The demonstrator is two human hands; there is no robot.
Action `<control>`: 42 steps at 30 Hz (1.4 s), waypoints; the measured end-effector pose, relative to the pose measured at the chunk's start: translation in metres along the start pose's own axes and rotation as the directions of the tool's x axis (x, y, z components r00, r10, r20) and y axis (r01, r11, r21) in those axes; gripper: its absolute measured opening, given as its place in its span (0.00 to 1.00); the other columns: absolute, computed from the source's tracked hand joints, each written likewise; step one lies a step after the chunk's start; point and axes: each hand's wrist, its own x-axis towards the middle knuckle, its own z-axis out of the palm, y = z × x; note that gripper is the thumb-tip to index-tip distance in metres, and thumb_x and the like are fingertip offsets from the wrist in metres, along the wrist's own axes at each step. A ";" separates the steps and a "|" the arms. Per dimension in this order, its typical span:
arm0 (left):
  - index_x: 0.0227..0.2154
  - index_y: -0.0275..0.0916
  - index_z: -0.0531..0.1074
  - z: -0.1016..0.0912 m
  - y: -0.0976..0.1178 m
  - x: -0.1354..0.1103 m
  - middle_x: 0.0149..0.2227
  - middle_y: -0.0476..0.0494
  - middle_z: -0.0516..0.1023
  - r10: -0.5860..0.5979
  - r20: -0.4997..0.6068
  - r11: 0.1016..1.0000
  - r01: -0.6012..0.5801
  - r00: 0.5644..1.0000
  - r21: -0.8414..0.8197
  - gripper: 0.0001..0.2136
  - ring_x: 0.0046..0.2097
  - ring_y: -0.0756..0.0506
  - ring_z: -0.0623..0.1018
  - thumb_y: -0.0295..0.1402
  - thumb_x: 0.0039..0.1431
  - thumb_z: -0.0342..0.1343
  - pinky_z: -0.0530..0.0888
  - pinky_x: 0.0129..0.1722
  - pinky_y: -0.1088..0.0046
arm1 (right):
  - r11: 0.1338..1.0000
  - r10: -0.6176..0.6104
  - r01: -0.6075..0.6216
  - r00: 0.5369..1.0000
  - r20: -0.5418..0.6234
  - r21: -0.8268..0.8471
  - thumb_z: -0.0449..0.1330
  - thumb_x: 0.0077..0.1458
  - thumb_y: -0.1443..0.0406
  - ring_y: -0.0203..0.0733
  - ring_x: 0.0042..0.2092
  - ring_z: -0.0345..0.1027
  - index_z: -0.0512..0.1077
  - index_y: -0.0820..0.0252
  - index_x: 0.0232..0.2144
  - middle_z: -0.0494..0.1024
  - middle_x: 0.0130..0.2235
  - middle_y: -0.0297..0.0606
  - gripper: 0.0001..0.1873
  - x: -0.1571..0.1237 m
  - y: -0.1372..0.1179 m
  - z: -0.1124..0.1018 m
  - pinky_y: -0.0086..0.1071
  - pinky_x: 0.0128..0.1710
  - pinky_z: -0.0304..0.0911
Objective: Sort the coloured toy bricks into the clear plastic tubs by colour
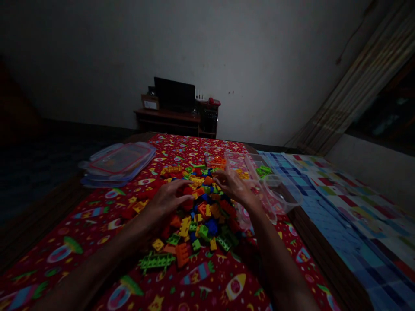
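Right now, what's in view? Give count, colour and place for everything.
toy bricks: many, multicoloured, central heap, some boxed
boxes: several, clear, right of heap
lids: several, clear, stacked left
tablecloth: one, patterned red, beneath bricks
screen: one, black, on desk
desk: one, brown, against wall
carton: one, brown, left of screen
telephone: one, red, right of screen
curtain: one, pale, upper right
sheets: count unclear, blue and multicoloured, far right
left hand, right hand: two, bare, over bricks
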 end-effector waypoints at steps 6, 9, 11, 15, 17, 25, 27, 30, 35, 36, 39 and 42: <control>0.44 0.41 0.73 -0.009 0.000 0.003 0.47 0.40 0.77 0.006 -0.166 0.999 0.003 0.986 0.054 0.20 0.47 0.38 0.76 0.47 0.52 0.53 0.72 0.49 0.61 | 0.978 -0.201 0.204 0.975 0.097 -0.029 0.59 0.56 0.70 0.45 0.50 0.68 0.67 0.61 0.54 0.75 0.49 0.47 0.23 -0.006 0.000 0.034 0.36 0.49 0.63; 0.40 0.40 0.75 -0.015 -0.003 0.004 0.46 0.39 0.78 0.011 -0.175 0.995 0.007 0.985 0.104 0.18 0.48 0.39 0.76 0.45 0.54 0.51 0.71 0.51 0.61 | 0.966 -0.243 0.253 0.957 0.156 -0.049 0.59 0.55 0.70 0.46 0.50 0.67 0.63 0.59 0.57 0.74 0.49 0.46 0.26 -0.006 0.002 0.052 0.37 0.49 0.62; 0.38 0.40 0.76 -0.018 -0.006 0.005 0.44 0.39 0.79 -0.014 -0.153 0.994 0.031 0.988 0.109 0.17 0.46 0.39 0.77 0.45 0.54 0.50 0.71 0.50 0.62 | 0.966 -0.241 0.249 0.963 0.124 -0.060 0.58 0.56 0.70 0.46 0.48 0.67 0.60 0.58 0.57 0.74 0.47 0.45 0.26 -0.006 0.001 0.063 0.37 0.47 0.63; 0.35 0.42 0.78 -0.020 -0.010 0.008 0.42 0.42 0.81 -0.082 -0.098 0.994 0.089 0.992 0.070 0.17 0.44 0.39 0.79 0.46 0.52 0.51 0.72 0.49 0.64 | 0.972 -0.222 0.223 0.975 0.018 -0.076 0.55 0.59 0.67 0.45 0.44 0.66 0.64 0.59 0.50 0.73 0.42 0.44 0.15 -0.006 -0.005 0.068 0.35 0.42 0.62; 0.35 0.43 0.78 -0.020 -0.012 0.008 0.42 0.43 0.82 -0.110 -0.082 0.992 0.114 0.991 0.049 0.17 0.44 0.39 0.79 0.46 0.51 0.51 0.72 0.49 0.64 | 0.972 -0.226 0.228 0.974 0.027 -0.059 0.55 0.59 0.67 0.43 0.40 0.66 0.65 0.59 0.44 0.73 0.38 0.41 0.10 -0.006 -0.008 0.062 0.32 0.38 0.60; 0.37 0.43 0.78 -0.016 -0.019 0.006 0.43 0.43 0.81 -0.056 -0.059 0.997 0.059 0.997 0.057 0.18 0.45 0.40 0.78 0.46 0.55 0.48 0.71 0.50 0.65 | 0.997 -0.076 0.074 0.993 -0.092 -0.028 0.57 0.57 0.64 0.38 0.32 0.65 0.68 0.59 0.42 0.74 0.32 0.36 0.10 0.002 0.007 0.025 0.29 0.33 0.58; 0.37 0.43 0.78 -0.015 -0.016 0.006 0.44 0.43 0.80 -0.011 -0.045 0.996 0.015 0.999 0.090 0.18 0.46 0.40 0.78 0.47 0.56 0.47 0.71 0.50 0.65 | 0.999 -0.016 0.011 0.992 -0.126 -0.036 0.57 0.56 0.64 0.38 0.32 0.67 0.69 0.60 0.43 0.76 0.33 0.38 0.11 0.005 0.015 0.016 0.29 0.32 0.59; 0.38 0.43 0.77 -0.012 -0.015 0.005 0.46 0.42 0.79 0.065 0.018 0.988 -0.067 0.998 0.138 0.19 0.49 0.39 0.76 0.50 0.56 0.50 0.69 0.52 0.64 | 0.991 0.084 -0.104 0.973 -0.215 -0.084 0.57 0.56 0.65 0.39 0.32 0.69 0.72 0.61 0.43 0.78 0.33 0.41 0.12 0.006 0.028 0.001 0.30 0.33 0.60; 0.46 0.44 0.75 -0.001 -0.044 -0.001 0.50 0.40 0.77 0.162 0.137 0.955 -0.191 0.977 0.227 0.21 0.54 0.37 0.71 0.49 0.53 0.56 0.60 0.59 0.57 | 0.951 0.159 -0.226 0.941 -0.298 -0.209 0.54 0.57 0.64 0.38 0.29 0.67 0.76 0.61 0.33 0.77 0.28 0.39 0.12 0.003 0.053 -0.023 0.29 0.30 0.57; 0.47 0.43 0.74 0.001 -0.051 -0.002 0.50 0.40 0.76 0.160 0.148 0.955 -0.191 0.976 0.228 0.21 0.54 0.38 0.71 0.48 0.54 0.56 0.61 0.58 0.57 | 0.949 0.162 -0.230 0.942 -0.293 -0.216 0.53 0.58 0.63 0.37 0.27 0.66 0.76 0.62 0.29 0.76 0.26 0.38 0.14 0.002 0.057 -0.027 0.29 0.29 0.55; 0.48 0.43 0.74 0.003 -0.057 -0.004 0.48 0.40 0.77 0.135 0.149 0.959 -0.167 0.980 0.229 0.18 0.50 0.39 0.73 0.41 0.57 0.52 0.66 0.54 0.59 | 0.954 0.188 -0.245 0.938 -0.290 -0.172 0.50 0.60 0.57 0.36 0.25 0.66 0.74 0.63 0.22 0.74 0.22 0.38 0.22 0.000 0.065 -0.034 0.28 0.27 0.53; 0.47 0.42 0.75 -0.001 -0.043 -0.002 0.44 0.40 0.78 0.132 0.134 0.957 -0.162 0.982 0.240 0.17 0.47 0.38 0.74 0.38 0.57 0.49 0.68 0.52 0.58 | 0.950 0.233 -0.285 0.918 -0.321 -0.125 0.51 0.60 0.54 0.36 0.24 0.66 0.73 0.63 0.20 0.73 0.20 0.37 0.24 -0.002 0.069 -0.034 0.28 0.26 0.52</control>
